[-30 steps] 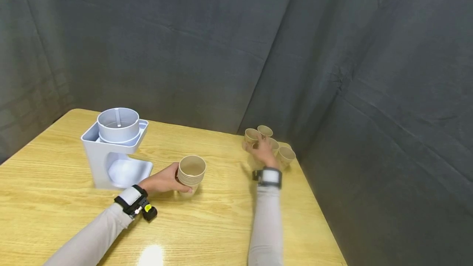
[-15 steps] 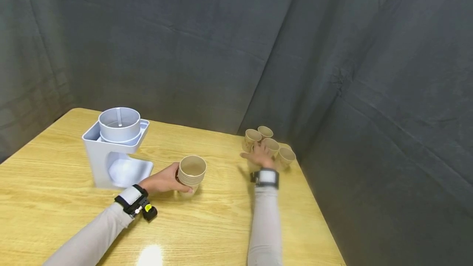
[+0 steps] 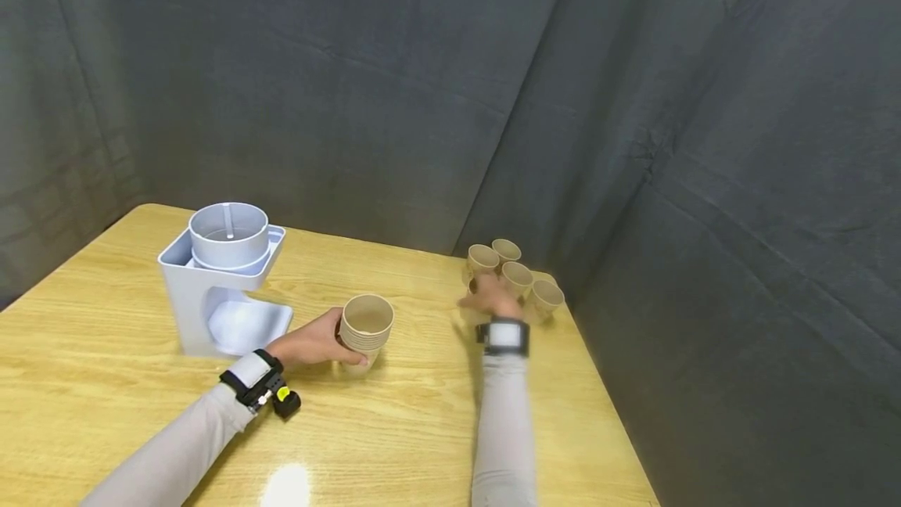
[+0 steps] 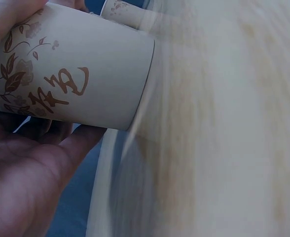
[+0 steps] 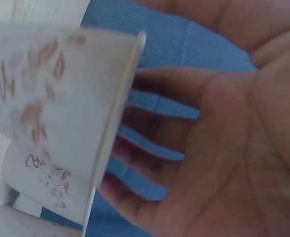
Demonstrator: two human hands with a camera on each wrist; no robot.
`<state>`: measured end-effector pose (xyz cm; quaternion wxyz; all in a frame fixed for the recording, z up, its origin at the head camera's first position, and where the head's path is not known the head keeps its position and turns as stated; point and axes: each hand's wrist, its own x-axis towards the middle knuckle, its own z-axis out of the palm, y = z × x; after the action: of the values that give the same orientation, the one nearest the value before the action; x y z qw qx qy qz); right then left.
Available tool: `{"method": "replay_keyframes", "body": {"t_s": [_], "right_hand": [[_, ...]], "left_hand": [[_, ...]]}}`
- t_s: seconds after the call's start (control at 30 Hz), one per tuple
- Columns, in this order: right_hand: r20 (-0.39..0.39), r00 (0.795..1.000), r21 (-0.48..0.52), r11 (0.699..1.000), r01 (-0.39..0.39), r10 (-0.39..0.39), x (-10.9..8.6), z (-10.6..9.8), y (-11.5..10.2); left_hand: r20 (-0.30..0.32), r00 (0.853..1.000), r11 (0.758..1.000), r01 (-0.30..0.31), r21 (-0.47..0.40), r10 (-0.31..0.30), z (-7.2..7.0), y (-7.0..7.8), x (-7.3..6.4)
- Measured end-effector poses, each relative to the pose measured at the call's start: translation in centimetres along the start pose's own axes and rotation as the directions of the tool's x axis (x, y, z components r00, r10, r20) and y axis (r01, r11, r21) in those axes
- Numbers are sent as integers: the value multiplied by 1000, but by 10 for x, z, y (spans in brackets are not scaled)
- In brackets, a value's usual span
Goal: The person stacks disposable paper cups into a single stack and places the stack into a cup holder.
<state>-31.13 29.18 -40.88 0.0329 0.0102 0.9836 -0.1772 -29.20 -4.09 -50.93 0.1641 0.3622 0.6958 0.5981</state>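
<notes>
From the head view: holding upright in the left grip (image 3: 317,340), between thumb and fingers, a stack of nested tan paper cups (image 3: 366,339), near the middle of a pale yellow wooden table (image 3: 394,429). Just beside, to the left, a white plastic stand (image 3: 186,307) topped by a round grey bowl (image 3: 228,255). Well apart, by the far right corner: down among a huddle of loose tan paper cups (image 3: 518,280) with the right grip (image 3: 495,297). Close behind, along the far and right edges, a dark grey cloth curtain (image 3: 296,100). A wide stretch of wood between the two grips, and another toward the near side.

From the left wrist: clasping the stack, base down by the wood, brown flowers and lettering outward; past it, partly hidden, a second printed cup (image 4: 123,13).

From the right wrist: spread wide, thumb well away from fingers, fingertips at the rim of the nearest printed cup (image 5: 61,94). Hard to tell, through blur, whether touching. Just beside, two more cups (image 5: 51,180).
</notes>
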Motion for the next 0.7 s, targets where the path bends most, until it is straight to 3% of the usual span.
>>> {"method": "replay_keyframes", "body": {"t_s": [0.2, 0.43, 0.7], "right_hand": [[-14, 998, 15, 998, 67, -67, 0, 0, -7], [33, 995, 127, 987, 94, -99, 0, 3, -12], [57, 990, 105, 987, 125, -131, 6, 6, -13]], "left_hand": [[4, 1000, 1000, -3, 6, 3, 0, -1, 1], [12, 1000, 1000, -10, 6, 10, -1, -1, 2], [12, 1000, 1000, -13, 6, 13, 0, -1, 2]]}}
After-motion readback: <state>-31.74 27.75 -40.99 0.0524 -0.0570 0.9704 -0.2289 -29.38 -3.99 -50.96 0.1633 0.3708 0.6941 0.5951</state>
